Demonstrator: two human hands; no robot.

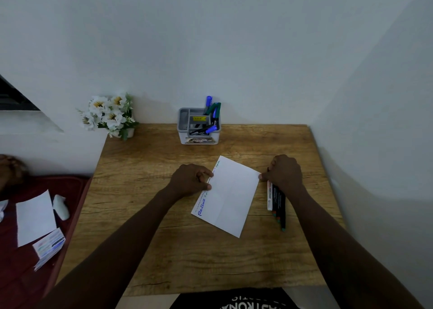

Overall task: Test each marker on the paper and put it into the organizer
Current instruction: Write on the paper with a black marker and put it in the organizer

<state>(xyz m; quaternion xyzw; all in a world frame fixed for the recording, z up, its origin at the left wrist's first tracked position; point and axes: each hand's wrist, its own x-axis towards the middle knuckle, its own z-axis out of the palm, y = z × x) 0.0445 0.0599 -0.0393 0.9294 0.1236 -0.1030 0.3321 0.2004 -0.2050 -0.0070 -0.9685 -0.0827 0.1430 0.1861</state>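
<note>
One risk: left hand [189, 180] pinches paper [230, 196] edge, right hand [284, 171] grip over markers [276, 201] unclear, so tugging may skew paper

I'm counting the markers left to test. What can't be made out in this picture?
- Head view: the markers by the paper overlap, upper ends under the right hand; count unclear.
- Whether that hand grips one: its fingers are hidden.
- The left hand covers part of the paper's writing.
- Organizer label: too small.
</note>
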